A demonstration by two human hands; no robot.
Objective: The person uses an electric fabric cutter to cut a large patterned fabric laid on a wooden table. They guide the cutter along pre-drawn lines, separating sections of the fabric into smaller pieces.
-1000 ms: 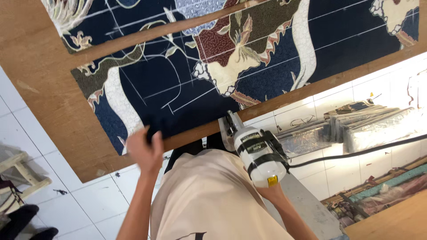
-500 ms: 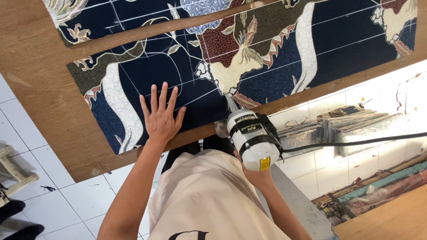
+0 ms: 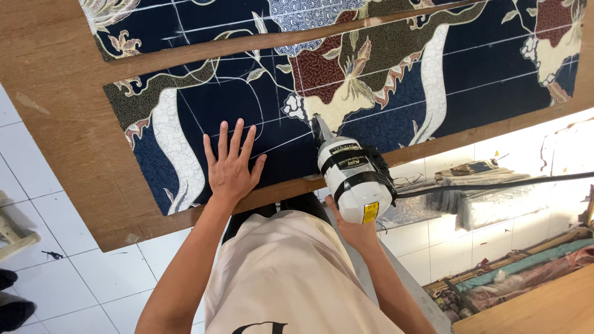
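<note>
Unmoved since before, spread left hand point(image 3: 230, 166) flattens one batik cloth point(image 3: 346, 80); right hand point(image 3: 354, 230) grips one cutter point(image 3: 354, 179).

My left hand point(image 3: 230, 166) lies flat, fingers spread, arm extended. My right hand point(image 3: 354, 230) sits mostly hidden, curled in a grip, wrist bent.

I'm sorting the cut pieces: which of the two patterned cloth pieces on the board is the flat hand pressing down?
The nearer, larger cloth piece, by the board's near edge. The left hand lies spread on it, beside the cutting machine; the far strip lies untouched.
</note>
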